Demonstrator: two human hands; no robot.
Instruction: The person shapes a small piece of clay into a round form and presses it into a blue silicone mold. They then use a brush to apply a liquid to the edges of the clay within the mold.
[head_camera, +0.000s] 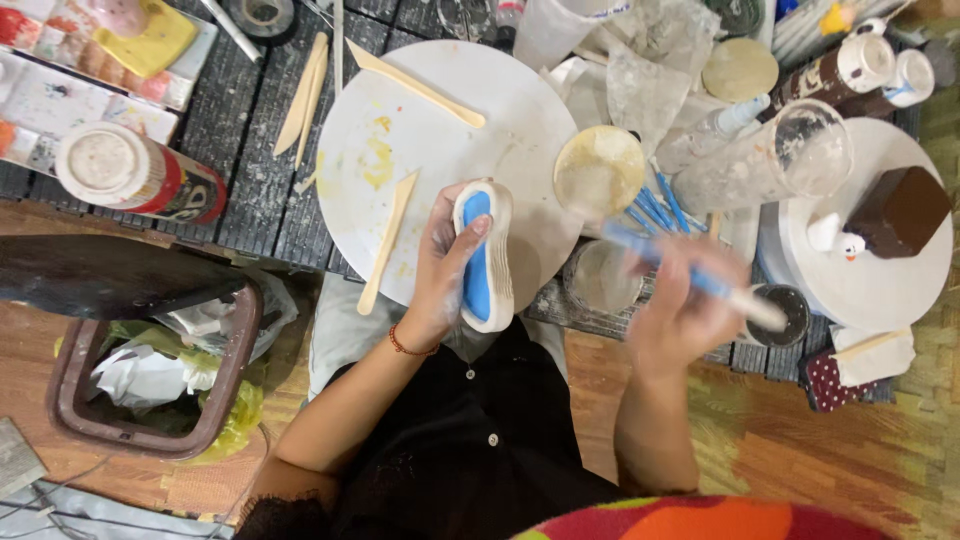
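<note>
My left hand (440, 265) is closed around a small oblong clay piece (485, 255), white at the rim with a blue painted centre, held upright over the near edge of a round white board (440, 130). My right hand (680, 310) is curled around a blue-handled brush (690, 275), blurred, its pale end pointing toward a small dark pot (785, 315) at the table edge.

At the far left lies a cylindrical can (140, 175) on its side, red and black with a white lid. At the top right lie 2 brown tubes (860, 70) with white caps. A dark brown block (900, 210) sits on a second round white board (880, 270) at the right.

The table (250, 150) is dark slatted wood, smeared with pale dust; the floor (790, 430) below is warm orange-brown wood. 3 flat wooden modelling sticks (390, 240) lie on and beside the main board, which carries yellow stains.

A shallow cream bowl (598, 172) sits just right of the board, holding pale residue. A clear plastic cup (770, 160) lies tipped beside blue brushes (655, 205). A paint palette (90, 50) with red and yellow patches fills the top left. A brown bin (150, 375) at the lower left holds crumpled paper and a green liner.
</note>
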